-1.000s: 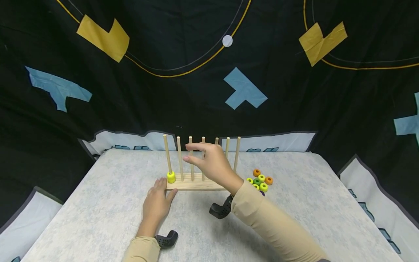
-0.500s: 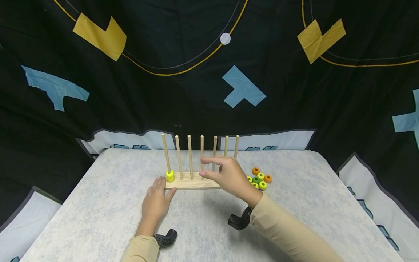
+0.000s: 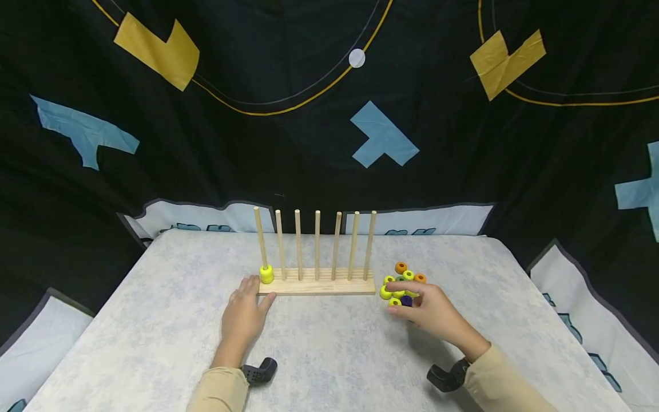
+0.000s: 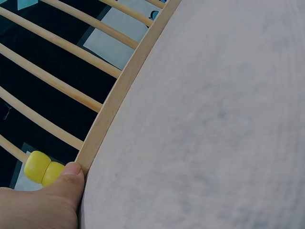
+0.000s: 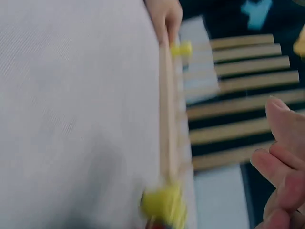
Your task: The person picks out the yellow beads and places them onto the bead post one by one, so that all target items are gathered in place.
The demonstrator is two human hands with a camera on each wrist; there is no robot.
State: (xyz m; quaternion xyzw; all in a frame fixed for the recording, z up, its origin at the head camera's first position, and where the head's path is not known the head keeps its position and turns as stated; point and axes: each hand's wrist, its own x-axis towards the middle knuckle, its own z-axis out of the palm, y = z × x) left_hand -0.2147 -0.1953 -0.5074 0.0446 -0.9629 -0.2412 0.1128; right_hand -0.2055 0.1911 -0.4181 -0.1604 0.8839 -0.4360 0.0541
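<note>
A wooden peg rack (image 3: 316,286) with a row of upright pegs stands on the table; two yellow beads (image 3: 266,274) are stacked on its leftmost peg. My left hand (image 3: 242,317) holds the rack's left end, thumb against the front edge, also visible in the left wrist view as a thumb (image 4: 69,183) beside the yellow beads. My right hand (image 3: 437,315) hovers at a loose pile of beads (image 3: 386,292) right of the rack, thumb and forefinger apart with nothing seen gripped. Fingers hide part of the pile. The right wrist view is blurred.
Yellow, orange, green and dark purple beads lie close together, among them an orange bead (image 3: 401,267) at the back. The pale table (image 3: 329,355) ends at a black curtain (image 3: 309,160) behind the rack.
My right hand has moved from in front of the pegs rightward and down to the loose beads. My left hand stays at the rack's left end.
</note>
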